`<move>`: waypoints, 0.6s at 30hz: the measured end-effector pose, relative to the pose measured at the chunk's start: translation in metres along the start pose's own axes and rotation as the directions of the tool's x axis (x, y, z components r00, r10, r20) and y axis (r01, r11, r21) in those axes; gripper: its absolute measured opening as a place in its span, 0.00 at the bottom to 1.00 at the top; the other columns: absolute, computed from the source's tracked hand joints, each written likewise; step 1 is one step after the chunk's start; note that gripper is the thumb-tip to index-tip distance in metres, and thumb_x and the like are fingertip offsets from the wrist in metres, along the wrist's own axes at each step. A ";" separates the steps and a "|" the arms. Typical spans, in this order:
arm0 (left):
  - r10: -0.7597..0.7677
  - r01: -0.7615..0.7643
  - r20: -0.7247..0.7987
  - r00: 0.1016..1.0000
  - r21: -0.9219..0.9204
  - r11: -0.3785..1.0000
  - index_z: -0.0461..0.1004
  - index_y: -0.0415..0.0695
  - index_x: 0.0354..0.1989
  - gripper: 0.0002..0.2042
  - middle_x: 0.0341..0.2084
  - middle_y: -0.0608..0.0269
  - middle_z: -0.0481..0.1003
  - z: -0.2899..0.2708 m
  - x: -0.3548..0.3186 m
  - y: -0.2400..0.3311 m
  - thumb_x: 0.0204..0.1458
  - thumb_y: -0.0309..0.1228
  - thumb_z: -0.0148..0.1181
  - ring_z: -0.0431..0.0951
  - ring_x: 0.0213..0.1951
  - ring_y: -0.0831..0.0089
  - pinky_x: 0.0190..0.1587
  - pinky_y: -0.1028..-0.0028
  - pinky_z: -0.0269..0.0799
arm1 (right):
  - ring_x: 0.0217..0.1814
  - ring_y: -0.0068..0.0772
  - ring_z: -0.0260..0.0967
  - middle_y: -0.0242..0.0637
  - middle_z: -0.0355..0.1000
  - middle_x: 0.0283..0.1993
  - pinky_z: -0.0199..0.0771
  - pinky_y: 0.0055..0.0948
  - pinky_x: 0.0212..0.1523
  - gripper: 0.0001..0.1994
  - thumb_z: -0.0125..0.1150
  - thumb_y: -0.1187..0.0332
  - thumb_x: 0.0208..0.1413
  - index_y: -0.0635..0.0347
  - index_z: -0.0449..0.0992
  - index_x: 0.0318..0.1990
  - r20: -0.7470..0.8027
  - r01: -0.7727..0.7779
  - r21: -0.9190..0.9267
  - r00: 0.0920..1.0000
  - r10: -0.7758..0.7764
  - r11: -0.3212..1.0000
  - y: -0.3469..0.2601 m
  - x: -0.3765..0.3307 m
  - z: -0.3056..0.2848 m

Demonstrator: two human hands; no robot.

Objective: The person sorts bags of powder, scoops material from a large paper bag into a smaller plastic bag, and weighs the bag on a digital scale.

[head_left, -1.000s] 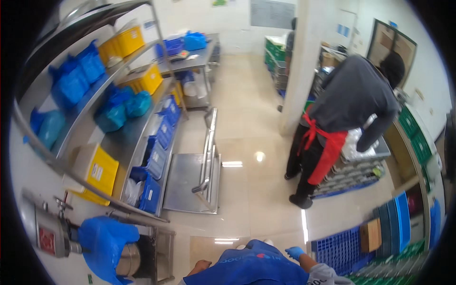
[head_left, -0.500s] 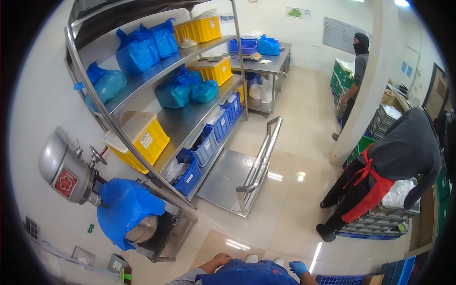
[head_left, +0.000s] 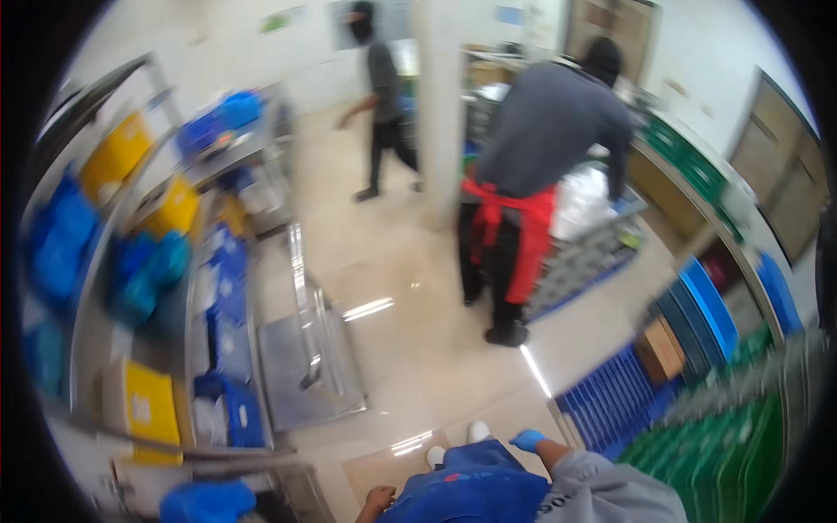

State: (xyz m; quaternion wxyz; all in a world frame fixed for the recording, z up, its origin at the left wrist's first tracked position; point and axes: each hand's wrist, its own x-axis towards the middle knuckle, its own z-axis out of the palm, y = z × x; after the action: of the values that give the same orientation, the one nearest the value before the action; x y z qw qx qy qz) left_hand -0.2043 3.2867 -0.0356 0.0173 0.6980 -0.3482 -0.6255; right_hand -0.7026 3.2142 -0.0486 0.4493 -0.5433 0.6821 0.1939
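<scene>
My bare left hand (head_left: 377, 500) hangs low beside my blue apron (head_left: 471, 488), near the lower edge. Blur smears its fingers, and no object shows in it. On the other side of the apron, my right hand (head_left: 527, 440) wears a blue glove and hangs over the floor, loosely open with no object visible in it. Closest to that hand is a stack with a blue slatted crate (head_left: 615, 397) at the right. My white shoes (head_left: 478, 431) show just ahead of the apron.
A steel platform trolley (head_left: 305, 370) stands left, beside shelves with yellow bins (head_left: 150, 410) and blue bags. One person in a red apron (head_left: 527, 235) bends over stacked grey crates (head_left: 580, 270). Another person (head_left: 382, 105) is by the pillar (head_left: 440, 105). Green crates (head_left: 715, 462) stand lower right.
My view has swung right, so shelves and trolley sit further left and the right-hand crates show more. The far person has come out to the pillar's left side. My right forearm shows more.
</scene>
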 end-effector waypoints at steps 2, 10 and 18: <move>0.098 -0.098 0.019 0.995 -0.022 0.995 0.79 0.40 0.34 0.13 0.25 0.63 0.75 -0.004 0.023 -0.014 0.50 0.38 0.58 0.75 0.25 0.73 0.26 0.72 0.70 | 0.56 0.52 0.69 0.48 0.73 0.53 0.66 0.41 0.58 0.26 0.52 0.46 0.56 0.59 0.79 0.48 -0.067 0.039 0.042 0.997 -0.036 0.998 0.003 0.003 0.003; 0.035 -0.032 -0.013 0.999 0.191 0.981 0.80 0.37 0.34 0.12 0.30 0.61 0.80 -0.028 0.016 0.047 0.53 0.35 0.58 0.78 0.34 0.74 0.39 0.74 0.73 | 0.57 0.52 0.70 0.51 0.74 0.53 0.67 0.38 0.58 0.33 0.59 0.39 0.43 0.60 0.80 0.47 -0.042 -0.017 0.354 0.999 0.035 0.935 -0.036 -0.023 -0.005; -0.018 0.016 -0.017 1.000 -0.109 0.994 0.76 0.39 0.42 0.14 0.29 0.63 0.75 -0.042 0.026 0.058 0.50 0.35 0.60 0.77 0.28 0.71 0.25 0.76 0.71 | 0.59 0.52 0.68 0.53 0.72 0.54 0.66 0.37 0.59 0.37 0.58 0.36 0.44 0.62 0.78 0.49 -0.026 -0.065 0.369 0.996 0.081 0.927 -0.041 -0.025 -0.004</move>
State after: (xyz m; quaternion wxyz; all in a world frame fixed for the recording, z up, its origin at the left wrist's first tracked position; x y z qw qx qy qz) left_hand -0.1949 3.2130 -0.0221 0.0531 0.7043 -0.3077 -0.6375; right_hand -0.6666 3.2118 -0.0168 0.5215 -0.4278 0.7351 0.0685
